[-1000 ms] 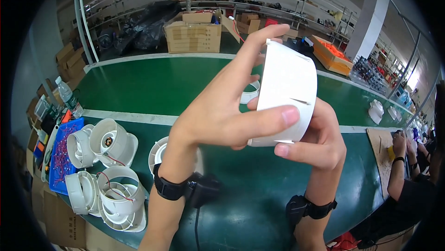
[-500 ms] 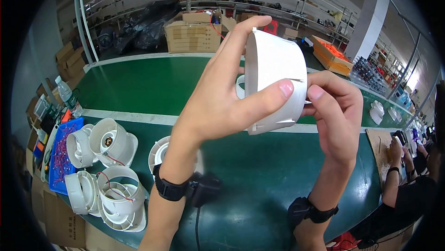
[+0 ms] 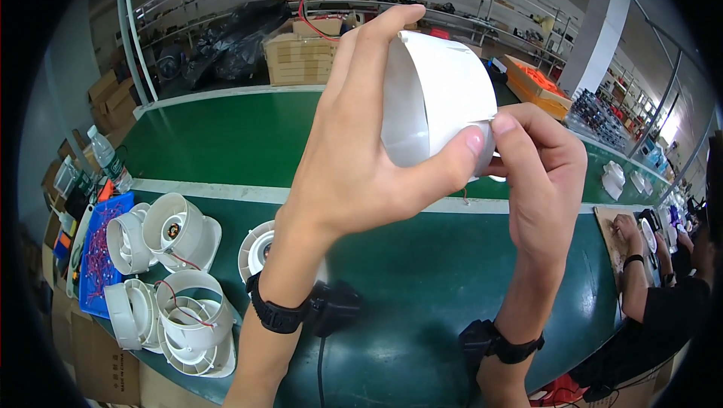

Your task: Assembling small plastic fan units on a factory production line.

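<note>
Raised above the bench is a white round plastic fan housing (image 3: 459,88), tilted so part of its smooth inside shows. My left hand (image 3: 361,144) grips it from the left, thumb across the near wall and fingers around the far side. At the right edge my right hand (image 3: 546,167) pinches the housing's rim beside a narrow slit in the wall; its other fingers are curled and partly hidden. A red wire (image 3: 305,20) with a small white plug sticks up behind my left hand. Another white fan housing (image 3: 256,250) stands on the bench, partly covered by my left forearm.
Several white fan housings (image 3: 181,231) with red wires stand at the left. Beside them lies a blue tray (image 3: 94,295) of thin wires, with a water bottle (image 3: 109,155) behind. Cardboard boxes (image 3: 301,58) are beyond the green bench (image 3: 422,317). A co-worker (image 3: 663,295) sits at the right.
The housing has turned in my hands, and more of its inside and the wall slit show. My left hand has shifted slightly up and left. The red wire's plug has come into sight.
</note>
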Available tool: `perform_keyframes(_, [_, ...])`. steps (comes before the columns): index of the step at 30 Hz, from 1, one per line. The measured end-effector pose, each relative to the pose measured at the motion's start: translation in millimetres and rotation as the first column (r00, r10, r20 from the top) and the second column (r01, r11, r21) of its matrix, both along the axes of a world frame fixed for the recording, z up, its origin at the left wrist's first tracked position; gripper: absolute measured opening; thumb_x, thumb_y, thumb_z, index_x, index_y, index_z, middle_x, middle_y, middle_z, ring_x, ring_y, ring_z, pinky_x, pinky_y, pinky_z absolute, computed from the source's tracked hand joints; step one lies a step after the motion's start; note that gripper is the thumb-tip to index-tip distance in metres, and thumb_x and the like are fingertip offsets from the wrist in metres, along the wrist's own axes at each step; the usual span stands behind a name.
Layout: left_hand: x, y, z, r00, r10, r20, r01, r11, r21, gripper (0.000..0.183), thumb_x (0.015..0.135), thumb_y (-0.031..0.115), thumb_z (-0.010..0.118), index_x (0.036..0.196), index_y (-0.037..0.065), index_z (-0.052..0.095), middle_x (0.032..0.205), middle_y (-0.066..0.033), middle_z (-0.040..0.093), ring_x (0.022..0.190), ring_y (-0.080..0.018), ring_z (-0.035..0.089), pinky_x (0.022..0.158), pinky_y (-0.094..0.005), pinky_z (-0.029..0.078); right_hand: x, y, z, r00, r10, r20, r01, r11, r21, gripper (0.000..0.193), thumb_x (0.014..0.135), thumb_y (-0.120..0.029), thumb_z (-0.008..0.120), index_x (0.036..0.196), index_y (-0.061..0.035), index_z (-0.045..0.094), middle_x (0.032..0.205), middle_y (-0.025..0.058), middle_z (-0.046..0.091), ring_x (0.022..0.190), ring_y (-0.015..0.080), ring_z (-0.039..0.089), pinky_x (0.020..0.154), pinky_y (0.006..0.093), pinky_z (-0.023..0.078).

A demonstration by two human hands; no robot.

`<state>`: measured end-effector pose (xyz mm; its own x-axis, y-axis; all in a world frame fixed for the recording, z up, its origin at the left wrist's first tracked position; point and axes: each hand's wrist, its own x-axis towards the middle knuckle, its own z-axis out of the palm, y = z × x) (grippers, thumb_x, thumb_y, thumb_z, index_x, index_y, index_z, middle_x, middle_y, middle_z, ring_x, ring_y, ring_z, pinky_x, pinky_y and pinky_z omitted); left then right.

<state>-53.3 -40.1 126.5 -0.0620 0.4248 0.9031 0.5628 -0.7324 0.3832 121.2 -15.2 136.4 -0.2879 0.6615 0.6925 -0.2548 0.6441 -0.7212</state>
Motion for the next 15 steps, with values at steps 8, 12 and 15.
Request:
perform_keyframes(8, [2,5,-6,0.998,0.048,0.027,-0.049,0.996,0.069,0.087,0.074,0.043,0.072,0.145,0.005,0.039,0.131,-0.0213,0.054,0.122,-0.0319,0.055,0.101,-0.0439,0.044,-8,4,-7,0.991,0.068,-0.119,-0.070,0.997,-0.016,0.015,0.096,-0.009,0.061,0.091,0.0049,0.066,0.077,-0.0005,0.062,0.069,0.0035,0.055,0.062,0.0196,0.043])
perform_keyframes(12, [7,5,-2,0.996,0.082,-0.017,-0.081,0.993,0.090,0.086,0.074,0.041,0.073,0.144,0.005,0.039,0.129,-0.0203,0.056,0.121,-0.0312,0.056,0.100,-0.0441,0.046,-2,4,-4,0.996,0.006,-0.084,-0.007,1.000,-0.007,0.021,0.099,-0.014,0.059,0.091,0.0041,0.065,0.077,-0.0007,0.061,0.069,0.0028,0.053,0.061,0.0199,0.042])
perform_keyframes(15, [4,5,-4,0.996,0.081,0.027,-0.081,0.997,0.003,0.085,0.074,0.041,0.073,0.144,0.005,0.039,0.128,-0.0189,0.056,0.120,-0.0308,0.057,0.100,-0.0441,0.046,-12,4,-7,0.993,-0.085,-0.082,0.080,0.994,-0.070,0.027,0.102,-0.020,0.057,0.090,0.0036,0.065,0.075,-0.0013,0.059,0.068,0.0026,0.050,0.060,0.0202,0.041])
